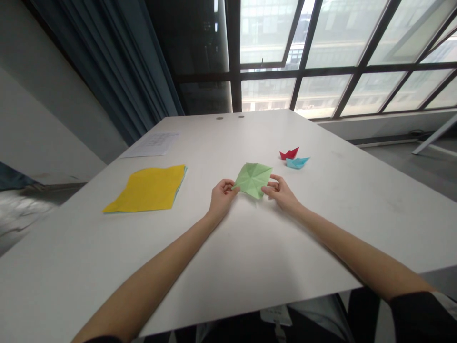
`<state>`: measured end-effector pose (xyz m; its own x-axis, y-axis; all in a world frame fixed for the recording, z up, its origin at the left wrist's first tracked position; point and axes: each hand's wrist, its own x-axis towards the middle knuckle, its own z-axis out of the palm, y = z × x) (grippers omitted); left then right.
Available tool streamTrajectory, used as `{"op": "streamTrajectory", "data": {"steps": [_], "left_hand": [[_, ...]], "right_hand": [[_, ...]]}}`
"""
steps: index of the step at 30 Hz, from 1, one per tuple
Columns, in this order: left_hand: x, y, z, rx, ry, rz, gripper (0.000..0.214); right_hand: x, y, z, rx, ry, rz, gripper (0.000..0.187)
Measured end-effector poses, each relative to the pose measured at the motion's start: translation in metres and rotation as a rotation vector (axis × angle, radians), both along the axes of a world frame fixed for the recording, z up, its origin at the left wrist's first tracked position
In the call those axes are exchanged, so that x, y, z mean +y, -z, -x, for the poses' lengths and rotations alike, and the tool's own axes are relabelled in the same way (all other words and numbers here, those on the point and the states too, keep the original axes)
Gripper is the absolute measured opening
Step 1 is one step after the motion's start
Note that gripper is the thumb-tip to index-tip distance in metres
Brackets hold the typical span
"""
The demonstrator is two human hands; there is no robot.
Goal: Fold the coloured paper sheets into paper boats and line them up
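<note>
A small green sheet of origami paper (253,178), marked with fold creases that meet at its middle, is held between my two hands over the table. My left hand (223,195) pinches its left corner between thumb and fingers. At the right edge, my right hand (280,191) grips the paper with the thumb in front and the fingers partly behind it. Beyond my right hand sit a red paper boat (289,153) and a light blue paper boat (297,163), close together.
A stack of coloured paper with a yellow sheet (150,189) on top lies left on the white table (214,267). Behind it is a printed sheet (153,144). A blue curtain (117,62) and large windows stand beyond the far edge.
</note>
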<state>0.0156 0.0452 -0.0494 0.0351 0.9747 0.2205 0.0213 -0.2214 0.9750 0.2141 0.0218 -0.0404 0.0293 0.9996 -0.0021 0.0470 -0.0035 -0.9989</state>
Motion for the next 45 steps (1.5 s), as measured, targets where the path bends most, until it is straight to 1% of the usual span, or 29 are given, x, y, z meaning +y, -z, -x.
{"op": "streamTrajectory", "data": {"steps": [3,5,9,11,13,16,19,20,22,24,27,30,33,35,36,38,40,43,45], "left_hand": [[-0.001,-0.001,0.0,-0.012,-0.01,0.005,0.025],[-0.002,-0.002,0.0,-0.017,0.002,0.021,0.027],[-0.003,-0.003,-0.001,0.011,0.018,0.033,0.035],[-0.003,-0.002,-0.001,0.047,-0.016,0.003,0.04],[-0.003,-0.001,-0.001,0.083,-0.067,-0.033,0.039],[-0.003,0.0,-0.001,0.142,-0.1,-0.06,0.031],[-0.004,0.0,-0.001,0.212,-0.107,-0.081,0.02],[-0.005,-0.001,-0.001,0.233,-0.113,-0.086,0.017],[-0.006,-0.003,-0.001,0.274,-0.134,-0.096,0.015],[-0.008,-0.005,-0.002,0.33,-0.166,-0.107,0.014],[-0.01,-0.007,-0.002,0.439,-0.207,-0.12,0.012],[-0.013,-0.008,-0.003,0.575,-0.206,-0.137,0.013],[-0.016,-0.01,-0.004,0.76,-0.197,-0.179,0.014],[-0.017,-0.011,-0.005,0.877,-0.195,-0.2,0.015],[-0.018,-0.011,-0.006,0.926,-0.192,-0.203,0.015],[-0.019,-0.011,-0.006,1.008,-0.182,-0.201,0.015],[-0.019,-0.01,-0.005,1.063,-0.178,-0.2,0.016],[-0.019,-0.009,-0.005,1.101,-0.184,-0.208,0.024],[-0.019,-0.009,-0.004,1.118,-0.173,-0.205,0.026]], "right_hand": [[-0.007,-0.004,0.008,0.068,-0.095,0.018,0.067],[-0.011,-0.006,0.012,0.063,-0.112,0.003,0.065],[-0.012,-0.008,0.01,0.06,-0.063,-0.018,0.057],[-0.008,-0.007,0.006,0.06,-0.019,-0.04,0.05],[-0.003,-0.005,0.0,0.037,0.038,-0.084,0.042],[0.003,-0.005,-0.011,-0.097,0.151,-0.231,0.03],[0.003,-0.009,-0.021,-0.409,0.274,-0.461,0.016],[0.002,-0.011,-0.024,-0.53,0.282,-0.546,0.013],[0.0,-0.014,-0.027,-0.759,0.216,-0.697,0.015],[-0.002,-0.017,-0.028,-0.96,0.079,-0.772,0.02],[-0.005,-0.017,-0.024,-1.198,-0.107,-0.745,0.023],[-0.009,-0.016,-0.017,-1.318,-0.235,-0.697,0.022],[-0.013,-0.017,-0.011,-1.358,-0.316,-0.671,0.021],[-0.016,-0.018,-0.009,-1.348,-0.365,-0.665,0.02],[-0.017,-0.019,-0.008,-1.332,-0.389,-0.662,0.021],[-0.019,-0.02,-0.008,-1.283,-0.433,-0.656,0.029],[-0.02,-0.02,-0.009,-1.222,-0.476,-0.649,0.034],[-0.019,-0.02,-0.009,-1.139,-0.528,-0.633,0.031],[-0.016,-0.019,-0.01,-1.11,-0.499,-0.611,0.028]]}}
